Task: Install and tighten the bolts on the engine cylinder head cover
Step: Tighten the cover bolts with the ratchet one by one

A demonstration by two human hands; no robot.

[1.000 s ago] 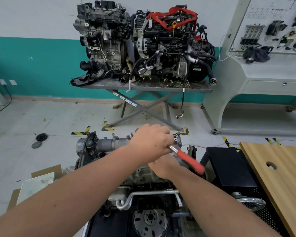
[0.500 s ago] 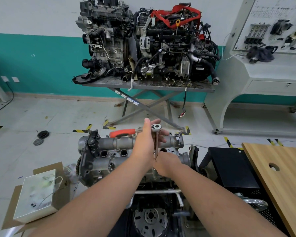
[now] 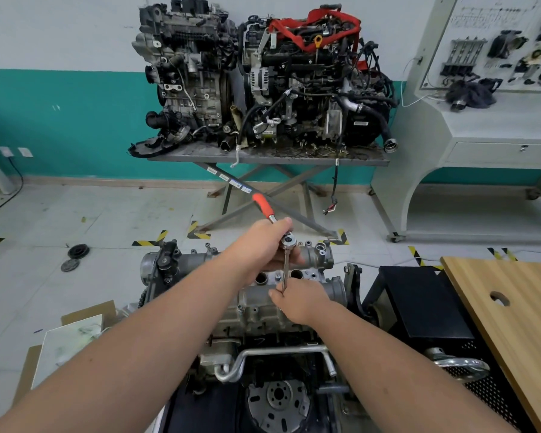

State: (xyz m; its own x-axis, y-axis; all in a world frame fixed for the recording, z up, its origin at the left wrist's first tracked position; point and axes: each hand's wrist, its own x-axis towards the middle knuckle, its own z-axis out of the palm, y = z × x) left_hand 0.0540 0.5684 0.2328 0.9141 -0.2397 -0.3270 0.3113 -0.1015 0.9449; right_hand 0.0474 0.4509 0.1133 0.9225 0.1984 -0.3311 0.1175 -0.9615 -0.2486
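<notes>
Slippage is the main risk: the long extension bar [image 3: 285, 271] could tilt and the socket cam off the bolt on the cylinder head cover [image 3: 294, 276], rounding it, if the left hand [image 3: 263, 242] swings off-plane. That hand grasps the ratchet [image 3: 286, 240] near its head; the red handle [image 3: 262, 205] points toward 11 o'clock, away from the person. The bar stands nearly upright, long axis 12 to 6. The right hand [image 3: 300, 300] pinches its lower end, steadying it at the cover's middle.
</notes>
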